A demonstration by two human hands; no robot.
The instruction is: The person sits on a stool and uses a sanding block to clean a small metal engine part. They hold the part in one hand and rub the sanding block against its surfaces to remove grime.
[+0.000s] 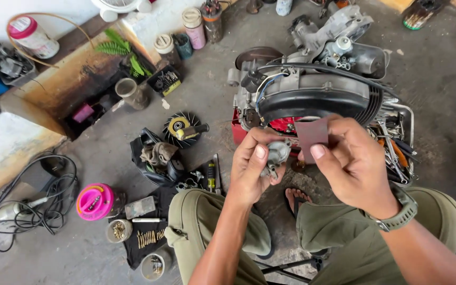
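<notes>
Now | left hand (253, 168) fingers grasping small metal part (276, 156) | right hand (353, 163) fingers pinching sandpaper piece (312, 133) | engine (312, 89) beyond

White jar with pink lid (31, 36) stands far left by my wall; pink-lidded round tub (95, 201) sits near my left knee; pink-labelled canister (193, 26) stands top centre

The stained grey concrete floor (439, 79) carries a grey metal engine (312, 89) far right, a round pink plastic container (95, 201) and coiled black cable (32, 211) near left.
</notes>
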